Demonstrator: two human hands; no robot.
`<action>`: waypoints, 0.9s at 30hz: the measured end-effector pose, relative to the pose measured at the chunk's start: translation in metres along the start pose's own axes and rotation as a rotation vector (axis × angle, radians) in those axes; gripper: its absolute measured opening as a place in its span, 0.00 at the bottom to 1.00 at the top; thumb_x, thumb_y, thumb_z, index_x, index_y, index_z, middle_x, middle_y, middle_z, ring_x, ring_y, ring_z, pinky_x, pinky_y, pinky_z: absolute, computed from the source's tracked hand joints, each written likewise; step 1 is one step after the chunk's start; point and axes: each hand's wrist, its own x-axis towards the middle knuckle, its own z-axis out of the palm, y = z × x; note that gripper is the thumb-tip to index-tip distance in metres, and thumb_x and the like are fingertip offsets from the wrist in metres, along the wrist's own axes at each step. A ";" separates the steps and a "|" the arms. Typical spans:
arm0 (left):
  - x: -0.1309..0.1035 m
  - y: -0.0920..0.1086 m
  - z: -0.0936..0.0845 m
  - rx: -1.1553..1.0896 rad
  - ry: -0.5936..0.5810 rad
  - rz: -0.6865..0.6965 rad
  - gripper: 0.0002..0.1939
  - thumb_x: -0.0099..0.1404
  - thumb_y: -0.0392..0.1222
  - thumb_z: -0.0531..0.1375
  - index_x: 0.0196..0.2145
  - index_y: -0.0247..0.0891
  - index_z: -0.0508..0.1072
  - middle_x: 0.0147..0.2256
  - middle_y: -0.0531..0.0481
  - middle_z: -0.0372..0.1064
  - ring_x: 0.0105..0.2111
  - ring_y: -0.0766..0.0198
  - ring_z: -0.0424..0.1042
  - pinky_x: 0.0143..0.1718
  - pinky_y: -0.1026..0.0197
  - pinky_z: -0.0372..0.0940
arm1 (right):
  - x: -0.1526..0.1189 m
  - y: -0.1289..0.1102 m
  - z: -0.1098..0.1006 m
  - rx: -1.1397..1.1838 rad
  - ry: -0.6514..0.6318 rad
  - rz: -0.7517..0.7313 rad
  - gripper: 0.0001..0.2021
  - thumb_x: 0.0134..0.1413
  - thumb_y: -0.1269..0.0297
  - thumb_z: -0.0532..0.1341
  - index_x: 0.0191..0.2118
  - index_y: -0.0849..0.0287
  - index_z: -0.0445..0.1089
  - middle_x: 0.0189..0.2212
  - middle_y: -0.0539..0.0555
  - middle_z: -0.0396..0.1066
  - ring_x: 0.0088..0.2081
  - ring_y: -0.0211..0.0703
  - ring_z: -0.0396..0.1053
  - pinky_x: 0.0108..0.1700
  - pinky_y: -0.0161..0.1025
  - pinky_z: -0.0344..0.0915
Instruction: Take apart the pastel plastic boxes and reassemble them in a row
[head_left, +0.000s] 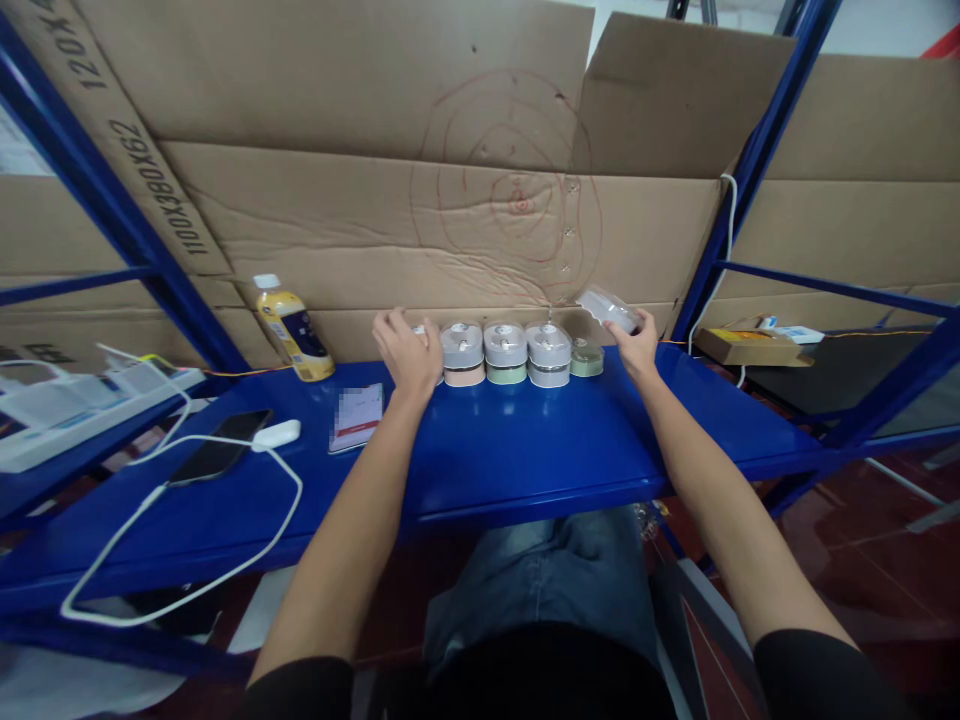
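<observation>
In the head view, several small round-cornered containers stand in a row at the back of the blue shelf. Three show clear lids over coloured bases: a peach one, a green one and a grey one. At the right end sits a lower green container with no tall lid on it. My right hand is closed on a clear plastic lid, raised and tilted above and right of that container. My left hand curls over another container at the row's left end, which is mostly hidden by the fingers.
A yellow drink bottle stands at the back left. Near it lie a phone with a lit screen, a dark phone and a looping white cable. A white power strip is far left. Blue posts and cardboard enclose the shelf.
</observation>
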 end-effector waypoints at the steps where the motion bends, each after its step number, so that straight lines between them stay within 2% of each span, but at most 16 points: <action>1: -0.005 0.008 -0.002 -0.069 -0.033 0.075 0.22 0.71 0.46 0.57 0.58 0.33 0.65 0.60 0.30 0.61 0.64 0.41 0.61 0.67 0.41 0.55 | 0.000 -0.004 -0.002 0.063 -0.064 -0.020 0.40 0.46 0.44 0.67 0.62 0.58 0.62 0.55 0.62 0.72 0.55 0.57 0.73 0.58 0.56 0.70; 3: -0.017 0.019 -0.002 -0.235 -0.199 0.217 0.21 0.69 0.49 0.60 0.55 0.37 0.67 0.56 0.36 0.66 0.61 0.45 0.66 0.66 0.42 0.59 | -0.004 -0.013 -0.007 0.183 -0.270 -0.047 0.38 0.48 0.44 0.65 0.63 0.56 0.62 0.54 0.60 0.73 0.55 0.57 0.73 0.57 0.55 0.72; 5: -0.033 0.023 0.002 -0.433 -0.438 0.268 0.26 0.64 0.52 0.65 0.56 0.38 0.68 0.55 0.38 0.69 0.58 0.47 0.69 0.63 0.44 0.63 | -0.013 -0.025 -0.010 0.260 -0.534 -0.056 0.37 0.46 0.46 0.67 0.62 0.54 0.65 0.52 0.58 0.74 0.54 0.57 0.73 0.56 0.54 0.72; 8: -0.055 0.016 0.012 -0.678 -0.785 0.102 0.43 0.56 0.54 0.71 0.64 0.39 0.61 0.57 0.34 0.69 0.58 0.47 0.72 0.60 0.42 0.67 | -0.035 -0.041 -0.009 0.284 -0.903 -0.074 0.37 0.41 0.51 0.70 0.60 0.53 0.69 0.51 0.55 0.76 0.52 0.58 0.73 0.56 0.54 0.71; 10: -0.065 0.010 0.017 -0.744 -0.919 0.020 0.49 0.53 0.54 0.73 0.66 0.40 0.59 0.59 0.31 0.69 0.59 0.45 0.72 0.60 0.40 0.66 | -0.050 -0.050 -0.005 0.257 -1.095 -0.090 0.38 0.39 0.52 0.72 0.60 0.54 0.69 0.51 0.56 0.76 0.51 0.58 0.74 0.55 0.54 0.72; 13: -0.070 0.006 0.017 -0.735 -1.029 0.036 0.48 0.50 0.53 0.74 0.64 0.39 0.62 0.59 0.33 0.70 0.61 0.45 0.70 0.62 0.41 0.65 | -0.067 -0.055 0.003 0.211 -1.279 -0.127 0.42 0.39 0.51 0.73 0.64 0.52 0.66 0.54 0.56 0.75 0.51 0.56 0.74 0.53 0.52 0.73; 16: -0.069 0.008 0.013 -0.634 -1.037 0.099 0.45 0.48 0.53 0.76 0.61 0.38 0.67 0.58 0.36 0.72 0.59 0.45 0.72 0.62 0.42 0.65 | -0.076 -0.050 0.010 0.195 -1.372 -0.180 0.45 0.41 0.53 0.74 0.67 0.51 0.61 0.58 0.56 0.72 0.55 0.54 0.73 0.57 0.51 0.72; 20: -0.069 0.008 0.010 -0.499 -1.019 0.159 0.50 0.44 0.54 0.77 0.61 0.36 0.67 0.56 0.38 0.72 0.57 0.43 0.72 0.60 0.41 0.67 | -0.080 -0.038 0.016 0.125 -1.383 -0.229 0.46 0.41 0.54 0.75 0.67 0.53 0.60 0.63 0.58 0.68 0.64 0.55 0.66 0.66 0.53 0.63; 23: -0.072 0.008 0.013 -0.442 -1.026 0.184 0.53 0.43 0.56 0.78 0.63 0.35 0.66 0.57 0.37 0.71 0.58 0.41 0.72 0.60 0.40 0.67 | -0.085 -0.038 0.020 0.006 -1.336 -0.280 0.48 0.38 0.50 0.77 0.66 0.55 0.62 0.64 0.60 0.67 0.65 0.58 0.65 0.69 0.56 0.60; 27: -0.078 0.008 0.019 -0.475 -1.016 0.236 0.53 0.43 0.57 0.78 0.63 0.37 0.66 0.59 0.38 0.70 0.59 0.40 0.71 0.61 0.40 0.64 | -0.102 -0.049 0.026 -0.144 -1.143 -0.465 0.50 0.36 0.44 0.77 0.65 0.59 0.64 0.62 0.65 0.67 0.62 0.63 0.68 0.66 0.59 0.63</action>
